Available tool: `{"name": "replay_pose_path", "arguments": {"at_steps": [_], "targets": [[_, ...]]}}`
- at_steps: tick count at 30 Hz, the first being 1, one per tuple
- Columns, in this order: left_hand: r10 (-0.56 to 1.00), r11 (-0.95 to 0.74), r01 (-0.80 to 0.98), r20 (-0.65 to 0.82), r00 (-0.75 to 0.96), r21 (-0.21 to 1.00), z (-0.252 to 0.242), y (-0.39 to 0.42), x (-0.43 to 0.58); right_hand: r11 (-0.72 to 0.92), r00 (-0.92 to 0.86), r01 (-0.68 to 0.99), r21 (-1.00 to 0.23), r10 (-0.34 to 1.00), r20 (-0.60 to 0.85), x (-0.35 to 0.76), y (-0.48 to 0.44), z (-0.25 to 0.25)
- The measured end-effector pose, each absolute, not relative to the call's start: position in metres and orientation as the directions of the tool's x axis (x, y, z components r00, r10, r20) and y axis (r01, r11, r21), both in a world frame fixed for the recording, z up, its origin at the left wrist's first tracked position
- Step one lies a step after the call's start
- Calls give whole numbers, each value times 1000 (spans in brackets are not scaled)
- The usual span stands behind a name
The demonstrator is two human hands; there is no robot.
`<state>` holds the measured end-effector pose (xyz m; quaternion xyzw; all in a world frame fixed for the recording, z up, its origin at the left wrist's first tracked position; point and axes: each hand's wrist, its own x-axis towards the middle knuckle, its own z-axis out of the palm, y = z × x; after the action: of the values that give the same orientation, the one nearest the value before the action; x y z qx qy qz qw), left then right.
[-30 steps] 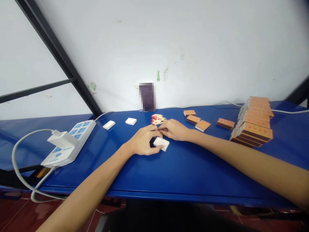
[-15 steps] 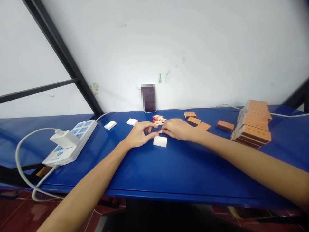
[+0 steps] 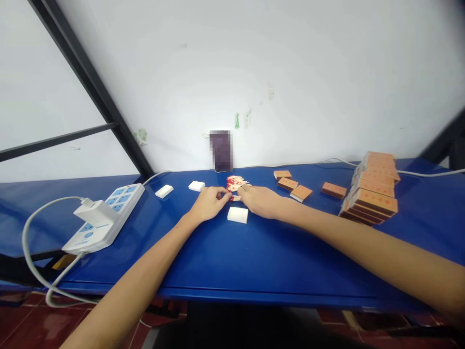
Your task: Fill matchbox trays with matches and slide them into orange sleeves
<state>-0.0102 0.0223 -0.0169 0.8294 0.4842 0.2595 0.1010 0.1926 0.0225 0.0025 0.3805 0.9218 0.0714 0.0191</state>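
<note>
My left hand (image 3: 210, 202) is closed in a pinch at the red heads of a few matches (image 3: 237, 198). From the other side, my right hand (image 3: 260, 200) pinches the plain ends of the same matches, so the small bunch lies level between both sets of fingertips. Just behind the fingers is a loose pile of red-headed matches (image 3: 236, 182), partly covered by my right hand. A white matchbox tray (image 3: 238, 215) rests on the blue table (image 3: 218, 257), right in front of my hands. How many matches my fingers hold is hidden.
Two more white trays, a left one (image 3: 164, 191) and a nearer one (image 3: 196, 185), lie left of the pile. Orange matchboxes (image 3: 287, 183) are scattered right, beside a stack of matchboxes (image 3: 376, 191). A power strip (image 3: 103, 218) is at left; a blurred phone (image 3: 221, 151) leans on the wall.
My fingertips have closed in on the matches, and a small bunch now shows between them. My right hand has shifted slightly down and left. The whole view has tilted a little.
</note>
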Motion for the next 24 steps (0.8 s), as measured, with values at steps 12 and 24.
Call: {"name": "replay_pose_path", "arguments": {"at_steps": [12, 24], "targets": [[816, -570, 777, 301, 494, 269, -16, 24, -10, 724, -728, 678, 129, 685, -15, 193, 29, 2], [802, -580, 800, 281, 527, 156, -16, 17, -10, 736, -739, 674, 72, 673, 33, 196, 35, -3]]}}
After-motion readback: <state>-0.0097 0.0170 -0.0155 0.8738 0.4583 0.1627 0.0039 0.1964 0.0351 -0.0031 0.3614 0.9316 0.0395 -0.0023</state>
